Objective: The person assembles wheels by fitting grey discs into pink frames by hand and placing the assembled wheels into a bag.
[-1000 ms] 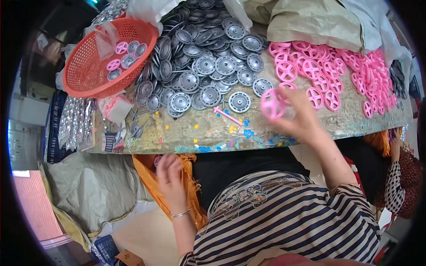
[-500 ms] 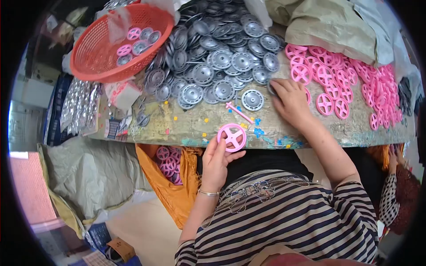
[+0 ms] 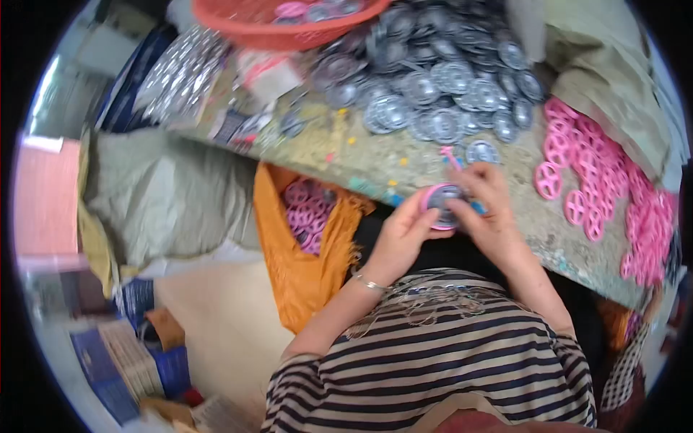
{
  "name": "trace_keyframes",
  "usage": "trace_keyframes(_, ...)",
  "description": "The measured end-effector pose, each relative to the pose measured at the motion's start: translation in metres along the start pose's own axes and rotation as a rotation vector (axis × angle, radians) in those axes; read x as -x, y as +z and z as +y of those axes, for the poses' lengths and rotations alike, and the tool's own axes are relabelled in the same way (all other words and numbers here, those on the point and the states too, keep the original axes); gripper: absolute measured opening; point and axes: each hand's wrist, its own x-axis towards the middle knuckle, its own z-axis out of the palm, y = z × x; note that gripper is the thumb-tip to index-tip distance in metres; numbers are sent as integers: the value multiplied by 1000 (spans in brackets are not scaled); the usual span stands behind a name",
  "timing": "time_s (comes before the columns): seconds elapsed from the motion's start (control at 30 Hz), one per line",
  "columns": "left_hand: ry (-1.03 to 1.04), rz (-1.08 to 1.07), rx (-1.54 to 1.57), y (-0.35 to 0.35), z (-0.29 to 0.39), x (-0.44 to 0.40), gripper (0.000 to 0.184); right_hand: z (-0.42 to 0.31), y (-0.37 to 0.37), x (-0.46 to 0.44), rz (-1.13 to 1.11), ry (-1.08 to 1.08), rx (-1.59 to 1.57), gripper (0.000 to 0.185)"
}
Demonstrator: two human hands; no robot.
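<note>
My left hand pinches a pink ring near the table's front edge. A grey disc sits against the ring, and my right hand has its thumb on the disc with the fingers bent above it. A pink stick lies on the table just behind the right fingers, partly hidden. Beside it is a single grey disc. The pile of grey discs lies behind my hands, and the pink rings are heaped to the right.
A red basket with pink and grey pieces stands at the back left. An orange sack of pink rings hangs below the table edge. Boxes are at the lower left. Another person's checkered sleeve shows at the lower right.
My right hand has come from the grey pile to my left hand, and a grey disc is now against the pink ring. The view has turned and shifted, showing more floor at the left.
</note>
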Motion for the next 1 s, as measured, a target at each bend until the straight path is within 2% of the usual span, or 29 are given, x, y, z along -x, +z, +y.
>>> trace_keyframes(0.1,60,-38,-25,-1,-1,4,40,21,7,8,-114,326,-382,39)
trace_keyframes(0.13,97,-8,-97,-2,-2,5,38,14,-1,3,-272,415,-485,32)
trace_keyframes(0.17,147,3,-211,-3,0,8,36,17,1,5,-278,428,-516,30)
trace_keyframes(0.23,127,-4,-210,-8,-2,11,37,21,6,10,-278,460,-575,26)
trace_keyframes(0.33,126,35,-284,-13,-3,16,37,20,17,9,-286,452,-571,22)
trace_keyframes(0.4,127,41,-180,-13,-2,18,37,14,19,10,-259,466,-563,23)
trace_keyframes(0.5,81,47,5,-10,6,21,38,-2,17,7,-219,547,-740,24)
trace_keyframes(0.63,124,16,-70,-3,10,21,37,-5,10,10,-221,489,-796,23)
trace_keyframes(0.77,145,12,-221,-5,7,20,35,1,9,15,-228,402,-702,20)
trace_keyframes(0.93,152,154,-347,3,3,22,27,8,18,21,-219,435,-646,21)
trace_keyframes(1.0,202,188,-506,1,10,26,27,8,20,24,-244,434,-609,25)
